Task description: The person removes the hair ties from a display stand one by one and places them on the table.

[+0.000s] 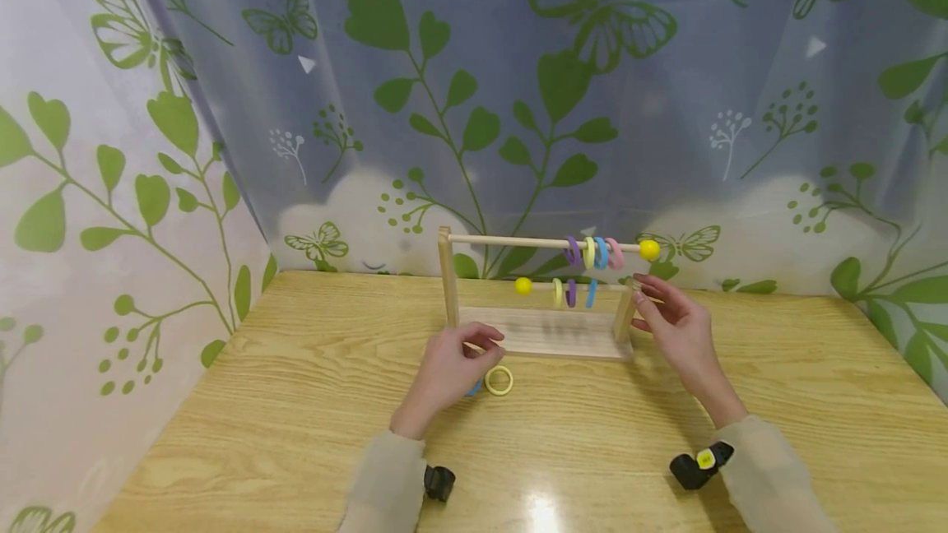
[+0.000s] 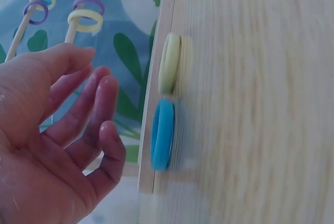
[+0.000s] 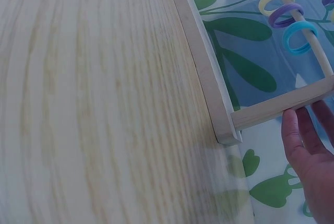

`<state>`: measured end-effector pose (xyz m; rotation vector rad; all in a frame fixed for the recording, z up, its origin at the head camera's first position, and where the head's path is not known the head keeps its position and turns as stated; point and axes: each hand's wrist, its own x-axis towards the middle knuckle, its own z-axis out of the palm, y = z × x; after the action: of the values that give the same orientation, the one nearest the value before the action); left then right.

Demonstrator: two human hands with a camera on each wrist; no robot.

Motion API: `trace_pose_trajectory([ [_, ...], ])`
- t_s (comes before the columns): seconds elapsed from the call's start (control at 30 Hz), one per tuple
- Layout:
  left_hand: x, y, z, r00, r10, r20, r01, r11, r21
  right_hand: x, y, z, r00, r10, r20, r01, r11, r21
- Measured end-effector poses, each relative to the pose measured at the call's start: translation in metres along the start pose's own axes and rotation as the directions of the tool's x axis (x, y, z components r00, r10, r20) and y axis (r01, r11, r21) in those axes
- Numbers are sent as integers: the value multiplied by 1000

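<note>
The wooden stand (image 1: 533, 337) sits right of centre in the frame, its long base resting on the table (image 1: 296, 401). It looks light and stiff; the posts and base would likely give the surest hold, while the thin rods could flex or be knocked. The right hand (image 1: 681, 331), to the right of centre, touches the short post (image 1: 625, 315) with nearly straight fingertips, slightly spread; whether the thumb presses too, one cannot tell.

The left hand (image 1: 453, 370), lower centre, holds nothing: its fingers are loosely bent and a little apart, thumb clear of them in the left wrist view. Near it on the table lie a loose yellow ring (image 2: 169, 65) and a loose blue ring (image 2: 163, 135), side by side. Both seem light, smooth and hard to break—best pinched by the rim between thumb and forefinger, though they might slide.

The rods serve as holders. The upper rod (image 1: 511, 242), ending in a yellow ball (image 1: 648, 250) at its right, carries purple, yellow, blue and pink rings, from left to right. The lower rod (image 1: 611, 288)—its ball (image 1: 523, 286) at the left end—carries yellow, purple and blue ones.
</note>
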<state>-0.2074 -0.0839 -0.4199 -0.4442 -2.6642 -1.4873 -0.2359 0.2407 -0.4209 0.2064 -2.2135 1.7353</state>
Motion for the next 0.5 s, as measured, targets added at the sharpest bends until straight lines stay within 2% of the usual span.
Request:
trace_pose_trajectory([
  [0.23,4,7,8,999,2,-42,-4,999,-45,0,-1,1,1000,-1,-4,1,1000,-10],
  [0.5,8,15,15,996,30,-80,-37,995,-95,0,2,-1,1000,-13,-1,13,1000,-14],
])
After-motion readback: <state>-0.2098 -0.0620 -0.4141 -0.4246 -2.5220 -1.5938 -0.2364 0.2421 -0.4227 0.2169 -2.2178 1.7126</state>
